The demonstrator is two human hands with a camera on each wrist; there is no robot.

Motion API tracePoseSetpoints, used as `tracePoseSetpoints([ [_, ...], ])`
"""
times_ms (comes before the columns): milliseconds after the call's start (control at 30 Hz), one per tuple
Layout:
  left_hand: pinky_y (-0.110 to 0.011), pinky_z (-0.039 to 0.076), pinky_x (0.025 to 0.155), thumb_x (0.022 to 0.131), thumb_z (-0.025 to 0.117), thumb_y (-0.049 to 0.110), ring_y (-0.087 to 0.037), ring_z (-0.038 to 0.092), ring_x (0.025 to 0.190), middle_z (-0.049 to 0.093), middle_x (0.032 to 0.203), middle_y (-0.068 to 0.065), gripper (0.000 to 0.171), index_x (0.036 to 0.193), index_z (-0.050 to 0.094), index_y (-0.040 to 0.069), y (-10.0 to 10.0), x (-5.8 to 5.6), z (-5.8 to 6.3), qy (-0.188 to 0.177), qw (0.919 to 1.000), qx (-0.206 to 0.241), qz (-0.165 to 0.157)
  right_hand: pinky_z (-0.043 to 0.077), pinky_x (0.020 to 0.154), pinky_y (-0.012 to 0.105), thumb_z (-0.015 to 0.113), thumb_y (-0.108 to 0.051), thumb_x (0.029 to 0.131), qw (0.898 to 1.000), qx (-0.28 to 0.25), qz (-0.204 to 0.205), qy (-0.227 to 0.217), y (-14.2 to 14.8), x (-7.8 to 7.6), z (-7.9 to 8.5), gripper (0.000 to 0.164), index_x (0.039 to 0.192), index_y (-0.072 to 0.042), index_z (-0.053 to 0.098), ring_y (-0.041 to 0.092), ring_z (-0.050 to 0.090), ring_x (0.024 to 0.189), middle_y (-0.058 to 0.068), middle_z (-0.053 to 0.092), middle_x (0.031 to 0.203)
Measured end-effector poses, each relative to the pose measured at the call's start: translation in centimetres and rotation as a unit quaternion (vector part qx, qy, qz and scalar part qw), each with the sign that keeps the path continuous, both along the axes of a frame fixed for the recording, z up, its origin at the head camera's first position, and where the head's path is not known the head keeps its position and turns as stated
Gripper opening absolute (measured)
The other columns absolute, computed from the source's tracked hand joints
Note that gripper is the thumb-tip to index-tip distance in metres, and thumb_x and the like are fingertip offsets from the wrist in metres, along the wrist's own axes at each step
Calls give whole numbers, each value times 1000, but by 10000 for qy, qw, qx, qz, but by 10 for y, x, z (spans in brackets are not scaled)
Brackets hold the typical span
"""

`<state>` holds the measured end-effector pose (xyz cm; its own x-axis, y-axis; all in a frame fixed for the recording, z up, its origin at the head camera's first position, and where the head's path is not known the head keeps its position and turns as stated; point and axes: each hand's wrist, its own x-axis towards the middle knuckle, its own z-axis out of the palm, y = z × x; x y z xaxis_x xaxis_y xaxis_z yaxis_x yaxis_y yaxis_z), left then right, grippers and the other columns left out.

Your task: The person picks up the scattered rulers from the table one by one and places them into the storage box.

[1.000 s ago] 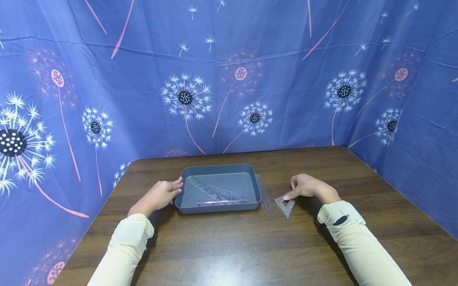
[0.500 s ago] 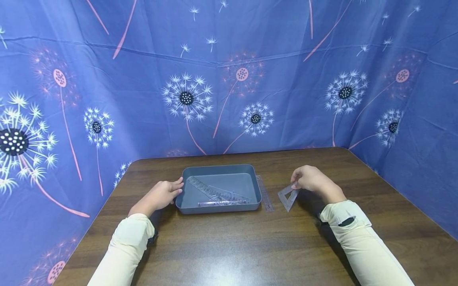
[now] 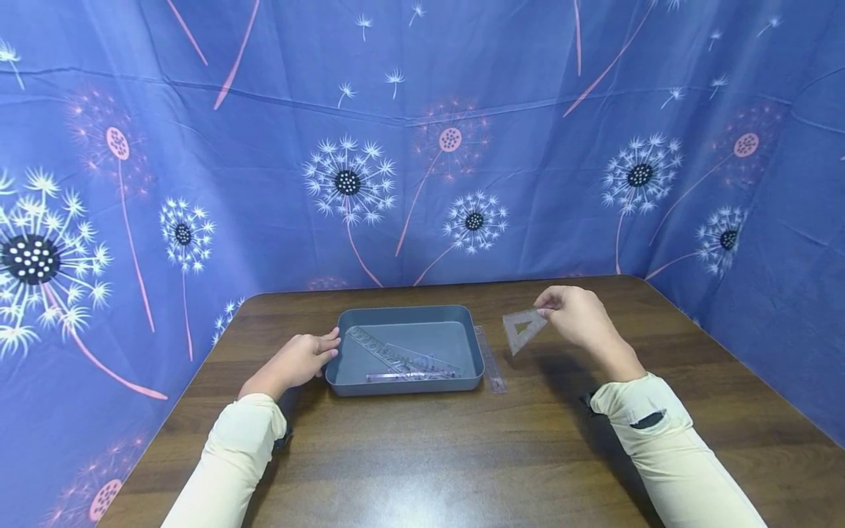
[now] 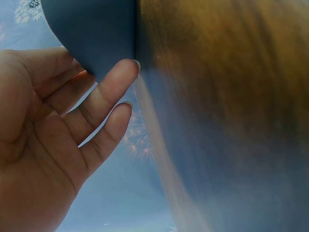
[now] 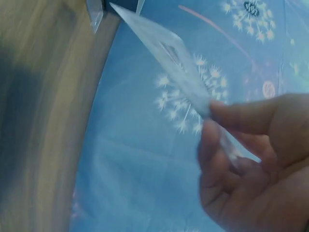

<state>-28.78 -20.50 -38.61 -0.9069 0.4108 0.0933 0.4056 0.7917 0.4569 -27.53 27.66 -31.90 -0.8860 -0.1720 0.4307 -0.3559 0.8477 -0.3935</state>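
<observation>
In the head view my right hand (image 3: 581,315) pinches a clear set square (image 3: 521,328) by one corner, thumb against fingers, above the table right of the tray. The right wrist view shows the set square (image 5: 166,53) nearly edge-on, slanting away from the fingertips. My left hand (image 3: 300,359) holds the left end of a grey-blue rectangular tray (image 3: 403,389) at its rim; in the left wrist view some fingertips are hidden behind the tray wall (image 4: 104,34). Inside the tray lie a clear stencil ruler (image 3: 376,346) and other clear plastic pieces, overlapping.
A clear ruler (image 3: 491,359) lies on the wooden table (image 3: 409,447) along the tray's right side. Behind the table hangs a blue dandelion-print cloth (image 3: 409,183), which also runs down the left and right sides.
My right hand has lifted the set square off the table, moving up and back, and its free end has swung left. My left hand stays at the tray. The head view has shifted slightly.
</observation>
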Motion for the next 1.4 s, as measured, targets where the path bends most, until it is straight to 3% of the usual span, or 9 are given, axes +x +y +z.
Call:
tracePoseSetpoints([
  [133, -24, 49, 58, 102, 57, 12, -12, 64, 55, 45, 148, -20, 36, 134, 58, -5, 1, 1, 0, -22, 10000, 34, -27, 48, 71, 44, 73, -4, 86, 9958, -388, -115, 824, -13, 0, -2, 6, 92, -5, 75, 28, 67, 79, 10, 74, 87],
  [267, -24, 49, 57, 102, 57, 11, -12, 63, 54, 45, 147, -21, 36, 133, 58, -6, 1, 1, 0, 31, 10000, 55, -29, 46, 68, 39, 75, -2, 85, 9900, -595, 100, 1278, -28, 2, -6, 7, 91, -6, 76, 22, 62, 74, 7, 72, 86],
  [500, -25, 49, 57, 102, 56, 12, -13, 63, 54, 46, 147, -21, 36, 134, 57, -6, 1, 2, 0, 69, 9999, 73, -4, 48, 65, 21, 78, 0, 83, 9786, -917, 992, 1554, -53, 6, -19, 9, 89, -7, 77, 10, 61, 71, -1, 72, 85],
  [733, -24, 50, 56, 102, 56, 11, -13, 64, 55, 44, 148, -20, 36, 134, 58, -6, 0, 1, 0, 46, 10000, 70, 33, 51, 64, 24, 76, 7, 81, 9673, -698, 1768, 1681, -72, 7, -33, 20, 87, -12, 78, 7, 64, 73, -5, 73, 83],
  [967, -24, 50, 55, 102, 56, 12, -12, 64, 56, 43, 149, -19, 36, 134, 58, -5, 0, 0, -1, -40, 9999, 129, 66, 51, 61, 21, 75, 10, 80, 9626, -609, 2228, 1415, -80, 7, -46, 24, 86, -13, 78, 3, 63, 69, -5, 73, 82],
  [1133, -24, 50, 55, 102, 56, 12, -12, 64, 55, 44, 148, -20, 37, 135, 56, -7, 0, 0, 0, 2, 9999, 131, 52, 55, 71, 24, 74, 7, 83, 9570, -293, 2617, 1217, -85, 9, -51, 21, 93, -11, 77, 9, 69, 82, -3, 75, 91],
  [1267, -24, 50, 56, 102, 55, 12, -13, 64, 55, 45, 148, -20, 38, 135, 55, -7, 1, 1, 1, 39, 9999, 89, 51, 56, 79, 29, 72, 5, 86, 9582, 124, 2731, 846, -87, 11, -56, 20, 102, -7, 76, 13, 71, 92, 1, 75, 100],
  [1400, -25, 50, 57, 102, 55, 12, -13, 64, 55, 45, 147, -21, 37, 135, 55, -7, 2, 2, 1, 69, 10000, 63, -1, 56, 81, 33, 70, -7, 93, 9611, 436, 2714, 255, -88, 13, -58, 17, 109, -6, 74, 13, 70, 95, 1, 75, 105],
])
